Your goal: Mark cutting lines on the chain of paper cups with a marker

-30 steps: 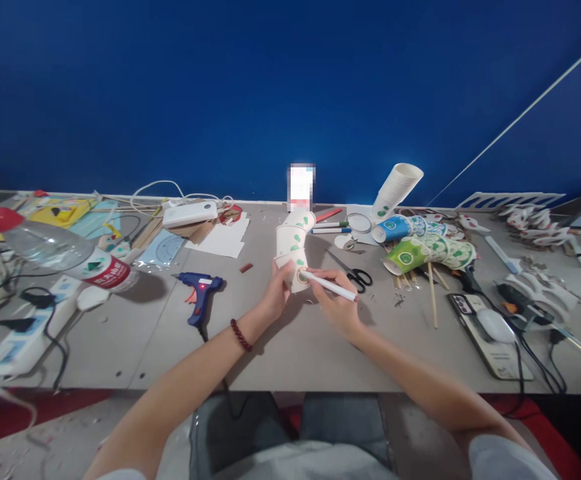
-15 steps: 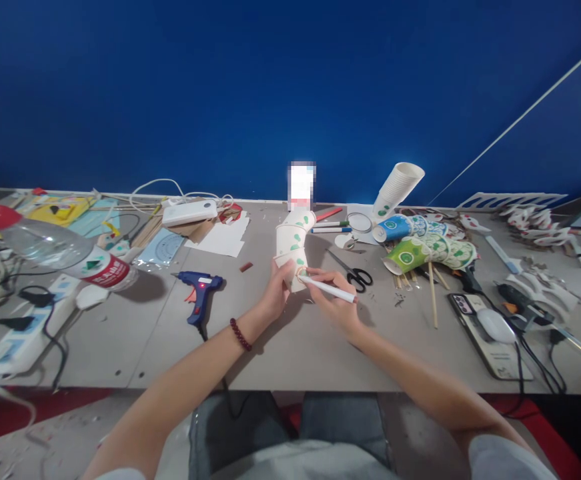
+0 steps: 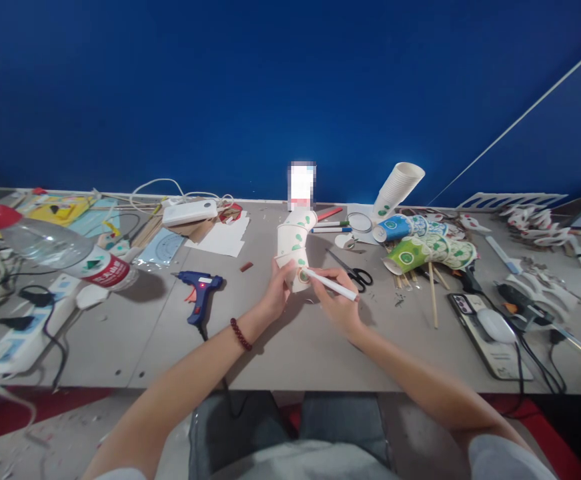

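Observation:
A curved chain of white paper cups (image 3: 293, 239) with green leaf prints lies in front of me. My left hand (image 3: 276, 292) is closed round its near end from the left side. In my right hand (image 3: 341, 303) is a white marker pen (image 3: 331, 285), gripped like a writing tool. The marker's tip touches or almost touches the near cup, beside a small brownish ring drawn on it. Scissors (image 3: 361, 277) with black handles lie just right of my right hand. To the left rests a blue hot glue gun (image 3: 199, 291), its nozzle pointing left.
A tilted stack of paper cups (image 3: 397, 190) stands at the back right, near blue (image 3: 395, 228) and green cup chains (image 3: 413, 255). A phone (image 3: 487, 343) with a white mouse lies right. A water bottle (image 3: 65, 253) and power strip (image 3: 30, 330) occupy the left.
The marker and my right hand have shifted very slightly at the near cup, and the cup chain has turned a little. My left hand keeps its hold.

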### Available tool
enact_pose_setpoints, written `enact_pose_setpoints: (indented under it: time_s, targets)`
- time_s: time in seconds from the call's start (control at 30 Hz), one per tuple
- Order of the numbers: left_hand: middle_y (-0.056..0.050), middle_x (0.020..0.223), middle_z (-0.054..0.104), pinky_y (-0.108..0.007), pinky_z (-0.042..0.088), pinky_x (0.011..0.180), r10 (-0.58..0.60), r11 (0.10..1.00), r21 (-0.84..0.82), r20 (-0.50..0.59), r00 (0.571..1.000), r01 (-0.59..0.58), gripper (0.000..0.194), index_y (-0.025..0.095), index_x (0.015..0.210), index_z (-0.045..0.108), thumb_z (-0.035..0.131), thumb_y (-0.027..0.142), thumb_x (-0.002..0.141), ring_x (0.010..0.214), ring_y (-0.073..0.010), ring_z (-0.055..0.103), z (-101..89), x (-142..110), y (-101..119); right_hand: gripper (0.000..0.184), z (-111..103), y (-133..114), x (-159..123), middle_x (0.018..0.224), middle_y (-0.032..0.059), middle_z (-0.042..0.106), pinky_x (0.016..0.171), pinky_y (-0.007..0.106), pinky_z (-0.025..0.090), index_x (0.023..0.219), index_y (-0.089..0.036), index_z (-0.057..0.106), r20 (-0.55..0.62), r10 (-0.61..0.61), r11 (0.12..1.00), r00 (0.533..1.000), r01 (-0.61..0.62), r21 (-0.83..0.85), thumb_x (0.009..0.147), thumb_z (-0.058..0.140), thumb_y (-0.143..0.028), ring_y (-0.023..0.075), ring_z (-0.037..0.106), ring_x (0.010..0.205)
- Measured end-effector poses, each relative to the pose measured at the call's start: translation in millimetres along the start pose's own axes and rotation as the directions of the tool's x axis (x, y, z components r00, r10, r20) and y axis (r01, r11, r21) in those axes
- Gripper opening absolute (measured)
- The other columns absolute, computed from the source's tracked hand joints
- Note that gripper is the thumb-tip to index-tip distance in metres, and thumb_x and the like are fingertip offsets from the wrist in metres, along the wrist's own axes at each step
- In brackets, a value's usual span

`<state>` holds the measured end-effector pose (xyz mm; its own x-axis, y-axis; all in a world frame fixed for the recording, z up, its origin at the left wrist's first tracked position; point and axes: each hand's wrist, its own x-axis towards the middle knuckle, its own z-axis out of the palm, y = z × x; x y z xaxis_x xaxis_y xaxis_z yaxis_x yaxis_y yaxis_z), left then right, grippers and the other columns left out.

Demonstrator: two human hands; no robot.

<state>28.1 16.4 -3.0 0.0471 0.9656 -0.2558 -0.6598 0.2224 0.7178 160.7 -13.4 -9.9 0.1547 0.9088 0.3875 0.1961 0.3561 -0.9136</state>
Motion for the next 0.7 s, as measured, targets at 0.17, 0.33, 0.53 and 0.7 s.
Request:
enact_pose_setpoints:
  time_s: [0.17, 0.33, 0.53, 0.7]
  targets:
    - [-0.002, 0.098, 0.068, -0.032, 0.051, 0.081, 0.005, 1.0, 0.007, 0.013, 1.0, -0.005, 0.048, 0.023, 0.116, 0.05, 0.074, 0.031, 0.075, 0.088, -0.018, 0.066, -0.2, 0.1, 0.5, 0.012, -0.3, 1.3, -0.8, 0.099, 0.0078, 0.077, 0.079, 0.039, 0.062, 0.092, -0.024, 0.066, 0.021, 0.018, 0.996, 1.0, -0.019, 0.083, 0.086, 0.069, -0.033, 0.0238, 0.074, 0.092]
    - [-0.003, 0.099, 0.069, -0.032, 0.051, 0.079, 0.006, 1.0, 0.004, 0.04, 0.999, -0.006, 0.049, 0.023, 0.116, 0.053, 0.076, 0.037, 0.075, 0.087, -0.0182, 0.066, -3.4, 2.1, -0.9, 0.014, -0.3, 3.5, -2.7, 0.099, 0.0087, 0.076, 0.081, 0.041, 0.062, 0.092, -0.023, 0.064, 0.019, 0.023, 0.988, 1.0, -0.025, 0.152, 0.086, 0.069, -0.035, 0.0237, 0.075, 0.09]
    - [-0.008, 0.086, 0.071, -0.032, 0.053, 0.076, -0.074, 0.997, -0.021, 0.053, 0.996, 0.075, 0.046, 0.015, 0.107, 0.064, 0.068, 0.052, 0.08, 0.079, -0.0199, 0.067, -6.1, 7.4, -1.4, 0.009, -0.3, 3.8, -2.9, 0.097, 0.0077, 0.077, 0.084, 0.04, 0.062, 0.092, -0.024, 0.065, 0.004, -0.069, 0.993, 0.998, 0.068, 0.094, 0.087, 0.069, -0.03, 0.0244, 0.075, 0.094]
    - [-0.008, 0.082, 0.072, -0.031, 0.054, 0.069, -0.11, 0.991, -0.072, 0.062, 0.992, 0.115, 0.041, 0.013, 0.101, 0.068, 0.056, 0.049, 0.087, 0.074, -0.0208, 0.068, -7.4, 11.9, 0.2, 0.008, -2.9, -2.0, -0.4, 0.1, 0.0079, 0.077, 0.09, 0.044, 0.06, 0.096, -0.024, 0.064, 0.071, -0.173, 0.98, 0.982, 0.165, 0.11, 0.088, 0.066, -0.023, 0.0253, 0.074, 0.101]
